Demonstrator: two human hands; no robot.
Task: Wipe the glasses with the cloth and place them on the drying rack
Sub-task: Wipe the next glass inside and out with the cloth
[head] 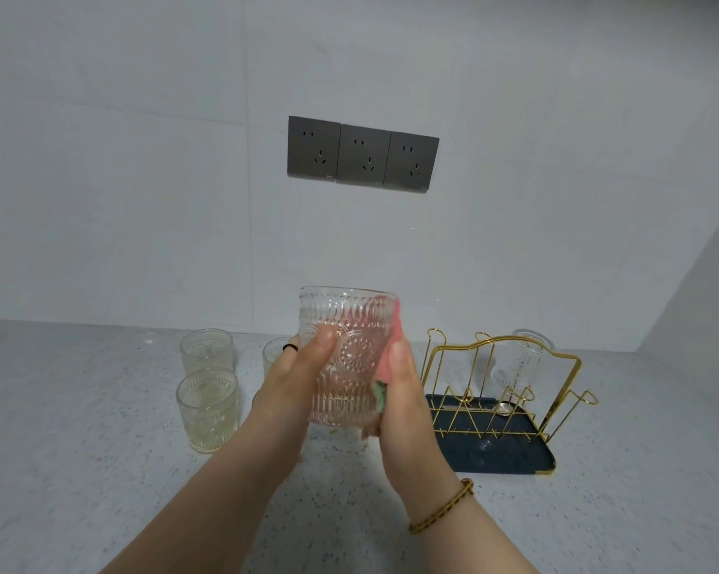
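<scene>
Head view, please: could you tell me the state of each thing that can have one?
Held glass, upright, lifted.
Cloth, pressed to its right side.
Left hand, grips held glass.
Right hand, holds cloth against it.
Rack, one glass on it, other pegs bare.
Rack glass, upside down.
Counter glasses, three, upright.
Sockets, nothing plugged in.
</scene>
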